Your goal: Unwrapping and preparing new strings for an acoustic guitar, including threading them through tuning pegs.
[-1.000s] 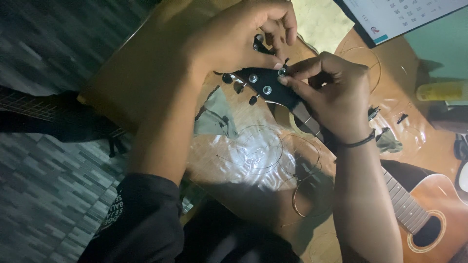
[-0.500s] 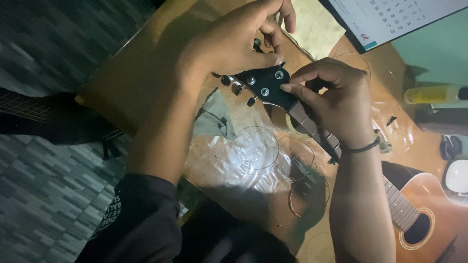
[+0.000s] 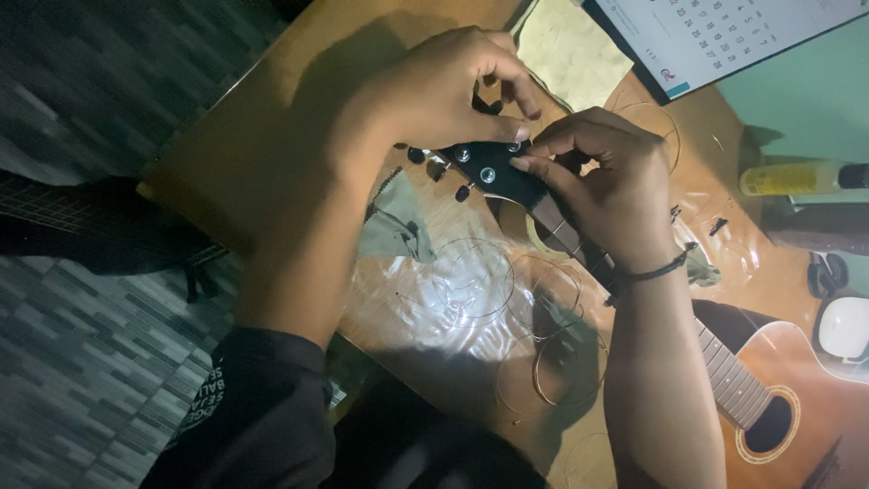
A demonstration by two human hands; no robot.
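A wooden tabletop (image 3: pixel 272 154) is being lit above a grey tiled floor (image 3: pixel 81 362). Coiled strings (image 3: pixel 507 299) are lying below the grips. The headstock (image 3: pixel 489 167) is being pinched between both: the left hand (image 3: pixel 434 91) is closed over its top, the right hand (image 3: pixel 606 181) is closed on the neck beside it.

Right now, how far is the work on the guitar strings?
Done: coiled strings lie loose on the wooden table, apparently off the guitar. In hand: the left hand and right hand both pinch at the black headstock by its tuning pegs. Left: whether any string is fitted yet cannot be told.
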